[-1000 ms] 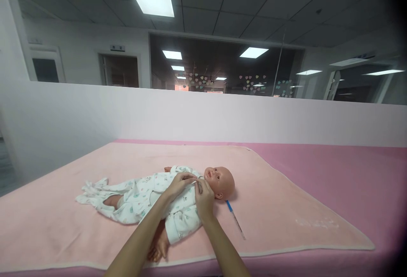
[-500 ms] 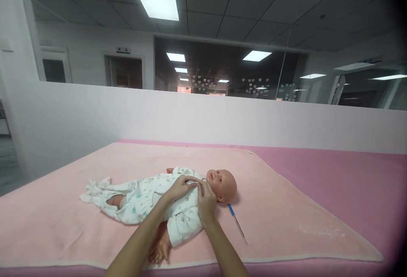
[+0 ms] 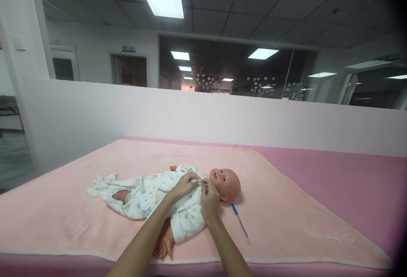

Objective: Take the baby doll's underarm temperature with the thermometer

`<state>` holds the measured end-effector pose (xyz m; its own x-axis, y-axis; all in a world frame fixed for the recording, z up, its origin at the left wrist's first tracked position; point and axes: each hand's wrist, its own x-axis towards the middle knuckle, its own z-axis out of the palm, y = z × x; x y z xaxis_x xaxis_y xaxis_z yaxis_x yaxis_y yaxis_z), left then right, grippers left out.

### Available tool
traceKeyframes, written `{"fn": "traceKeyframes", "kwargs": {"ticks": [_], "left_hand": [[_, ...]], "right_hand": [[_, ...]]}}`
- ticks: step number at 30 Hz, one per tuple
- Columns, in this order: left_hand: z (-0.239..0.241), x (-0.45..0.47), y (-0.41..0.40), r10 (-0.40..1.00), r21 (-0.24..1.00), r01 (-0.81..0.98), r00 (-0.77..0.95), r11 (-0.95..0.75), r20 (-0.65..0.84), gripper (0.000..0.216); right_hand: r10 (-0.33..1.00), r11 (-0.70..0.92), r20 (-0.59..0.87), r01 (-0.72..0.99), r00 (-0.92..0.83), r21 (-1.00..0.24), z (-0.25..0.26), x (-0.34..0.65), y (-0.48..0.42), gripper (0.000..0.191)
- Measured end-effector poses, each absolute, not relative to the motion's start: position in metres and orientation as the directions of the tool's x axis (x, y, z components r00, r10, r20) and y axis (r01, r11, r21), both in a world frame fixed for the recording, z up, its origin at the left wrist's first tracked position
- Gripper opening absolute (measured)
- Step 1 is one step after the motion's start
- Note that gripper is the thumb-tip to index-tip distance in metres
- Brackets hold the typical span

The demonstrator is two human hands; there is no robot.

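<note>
A baby doll lies on its back, its bald head to the right. It wears a white romper with a small coloured print. Over the chest, just below the chin, my left hand pinches the front edge of the romper near the neckline. My right hand pinches the same edge close beside it, fingertips nearly meeting those of the left. A short bit of white cloth shows between the fingers; any fastener there is too small to make out.
Right of the doll's shoulder lies a slim clear stick with a blue end. The doll rests on a peach blanket over a pink surface. A low white wall with glass above stands behind.
My fingertips have drawn slightly apart, so a bit of the romper's edge shows between them. The whole scene has shifted a little to the right in view.
</note>
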<state>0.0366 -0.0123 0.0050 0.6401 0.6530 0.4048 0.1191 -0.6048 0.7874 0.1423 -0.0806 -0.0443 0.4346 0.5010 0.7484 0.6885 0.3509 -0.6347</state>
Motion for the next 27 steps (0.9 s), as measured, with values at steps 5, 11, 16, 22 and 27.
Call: {"fn": "traceKeyframes", "kwargs": {"ticks": [5,11,16,22,27], "left_hand": [[0.0057,0.0397,-0.0121,0.686,0.825,0.151,0.645,-0.545,0.335,0.013],[0.01,0.0401,-0.0129,0.705,0.839,0.192,0.653,-0.508,0.278,0.015],[0.0085,0.0409,-0.0114,0.702,0.845,0.175,0.653,-0.505,0.284,0.016],[0.0069,0.0433,-0.0102,0.682,0.859,0.131,0.671,-0.495,0.291,0.017],[0.0055,0.0431,-0.0077,0.681,0.853,0.116,0.661,-0.508,0.316,0.021]], "right_hand": [[0.511,0.348,0.735,0.675,0.445,-0.651,-0.0428,0.1419,-0.0824,0.023],[0.417,0.361,0.805,0.737,0.421,-0.572,-0.0453,0.1423,-0.0796,0.022],[0.401,0.359,0.842,0.784,0.362,-0.507,-0.0483,0.1425,-0.0796,0.017],[0.419,0.314,0.85,0.827,0.32,-0.466,-0.0489,0.1415,-0.0794,0.014],[0.417,0.292,0.842,0.827,0.343,-0.481,-0.0492,0.1414,-0.078,0.014]]}}
